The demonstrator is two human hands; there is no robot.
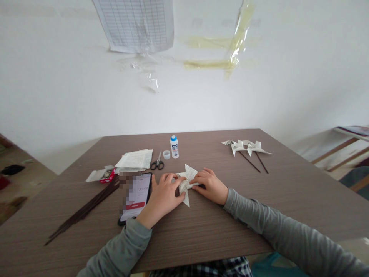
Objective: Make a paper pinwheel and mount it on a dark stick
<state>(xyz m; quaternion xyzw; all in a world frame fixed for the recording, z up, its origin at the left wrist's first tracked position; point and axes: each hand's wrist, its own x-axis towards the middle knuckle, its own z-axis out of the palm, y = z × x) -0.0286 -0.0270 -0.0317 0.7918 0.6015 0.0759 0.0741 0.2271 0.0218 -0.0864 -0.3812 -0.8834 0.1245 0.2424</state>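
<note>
Black-handled scissors (158,163), blue-capped bottle (174,148) beyond paper pinwheel (189,173), phone (140,194), sticks (91,201) leftward

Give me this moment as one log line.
left hand: touching pointed white printed-paper pinwheel | right hand: touching same pinwheel | beyond: black-handled metal scissors, white blue-capped bottle

We wear long grey sleeves of soft-looking, plain cloth. The left sleeve (121,250) has a faintly greenish cast; its cuff sits back from our bare left hand (165,194), leaving the wrist uncovered, and the fabric gathers in loose folds. The right sleeve (276,223) reaches nearer our bare right hand (211,185), fits more closely at the cuff and creases along the forearm. Below the table edge, our lap shows black-and-white checked cloth (201,268), cropped by the lower border.
</note>
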